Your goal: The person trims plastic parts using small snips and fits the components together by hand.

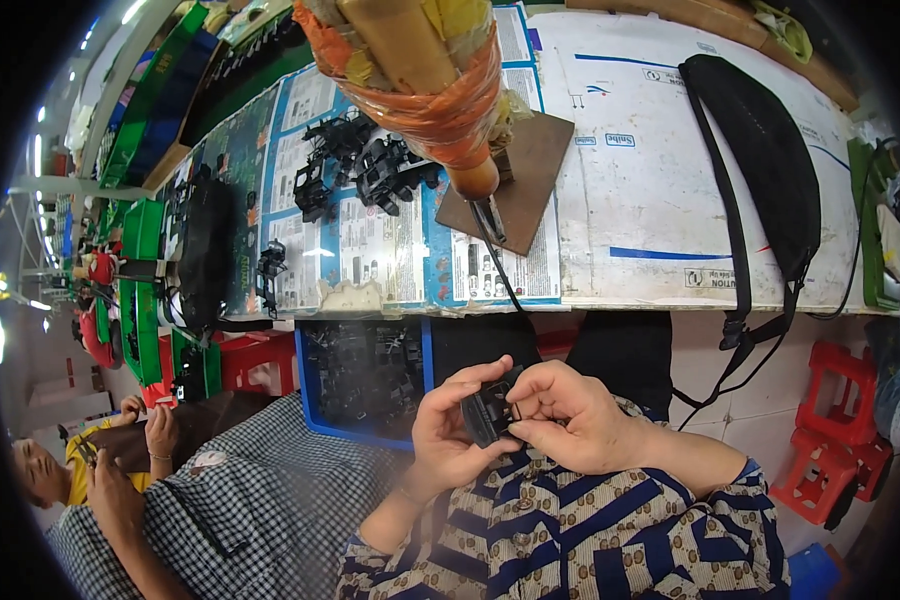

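Above my lap, a black plastic part with a rounded, ribbed outer face is held between both hands. My left hand is closed around its left side, with the thumb and fingers on its edges. The thumb and index finger of my right hand pinch the right side of the same part, at a small dark piece whose shape I cannot make out. Part of the black piece is hidden behind my fingers.
On the worktable lie a pile of black plastic parts, a brown board and a black bag. An orange-wrapped post hangs over it. A blue crate holds more parts. A co-worker sits left; red stools stand right.
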A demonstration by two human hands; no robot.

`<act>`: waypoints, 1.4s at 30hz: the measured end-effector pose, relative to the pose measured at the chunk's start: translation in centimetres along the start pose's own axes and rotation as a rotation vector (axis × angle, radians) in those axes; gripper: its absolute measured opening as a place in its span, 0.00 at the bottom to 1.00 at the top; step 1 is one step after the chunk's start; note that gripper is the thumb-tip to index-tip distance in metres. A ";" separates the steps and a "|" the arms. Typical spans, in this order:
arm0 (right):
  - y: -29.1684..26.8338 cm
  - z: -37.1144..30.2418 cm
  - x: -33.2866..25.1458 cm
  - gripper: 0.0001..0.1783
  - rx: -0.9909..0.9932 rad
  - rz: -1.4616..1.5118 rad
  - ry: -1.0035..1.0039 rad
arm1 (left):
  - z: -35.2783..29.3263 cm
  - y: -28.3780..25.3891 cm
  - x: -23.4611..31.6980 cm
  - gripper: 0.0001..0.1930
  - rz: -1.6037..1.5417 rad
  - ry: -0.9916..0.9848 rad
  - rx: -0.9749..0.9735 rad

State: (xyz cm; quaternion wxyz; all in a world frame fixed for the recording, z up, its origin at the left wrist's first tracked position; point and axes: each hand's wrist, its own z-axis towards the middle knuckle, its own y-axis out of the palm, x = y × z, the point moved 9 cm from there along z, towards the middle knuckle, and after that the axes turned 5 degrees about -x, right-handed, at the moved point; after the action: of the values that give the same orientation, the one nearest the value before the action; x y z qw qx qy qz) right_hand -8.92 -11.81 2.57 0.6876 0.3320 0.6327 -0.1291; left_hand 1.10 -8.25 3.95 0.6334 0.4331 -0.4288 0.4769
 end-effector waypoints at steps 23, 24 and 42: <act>-0.4 -1.0 1.4 0.04 -0.093 0.150 0.304 | -0.5 0.8 1.9 0.23 0.313 0.008 -0.173; -0.3 -1.2 1.9 0.04 -0.099 0.141 0.316 | -0.3 0.8 2.1 0.23 0.332 -0.012 -0.153; 0.4 -2.3 4.0 0.03 -0.084 0.326 0.361 | -0.6 1.1 3.4 0.23 0.459 0.019 -0.165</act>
State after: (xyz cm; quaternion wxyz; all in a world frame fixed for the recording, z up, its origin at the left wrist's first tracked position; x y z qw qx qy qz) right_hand -9.80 -9.10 -1.06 0.5885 0.4187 0.6880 0.0714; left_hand 0.71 -6.65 7.19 0.5458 0.2666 -0.5472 0.5758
